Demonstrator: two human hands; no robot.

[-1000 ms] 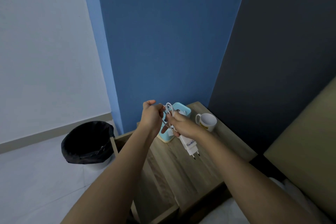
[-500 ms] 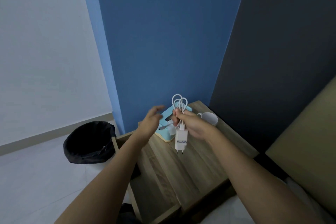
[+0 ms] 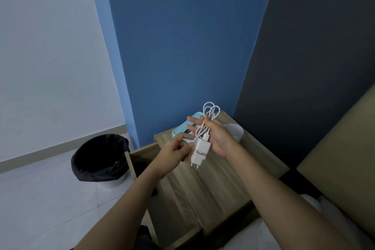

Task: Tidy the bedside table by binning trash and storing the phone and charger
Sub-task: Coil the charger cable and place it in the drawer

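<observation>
white mug (image 3: 236, 132) and teal box (image 3: 178, 131) partly behind right hand (image 3: 218, 138)

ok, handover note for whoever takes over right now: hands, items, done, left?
Right hand: holds the white wall charger with its looped white cable, above the wooden bedside table.
Left hand: fingers at the charger body, grip unclear.
Open wooden drawer sits on the table's left; black-lined bin on the floor beyond it.
Light blue box and white mug stand at the back of the table.
Done: cable coiled.
Left: stow charger. Phone not visible.
</observation>
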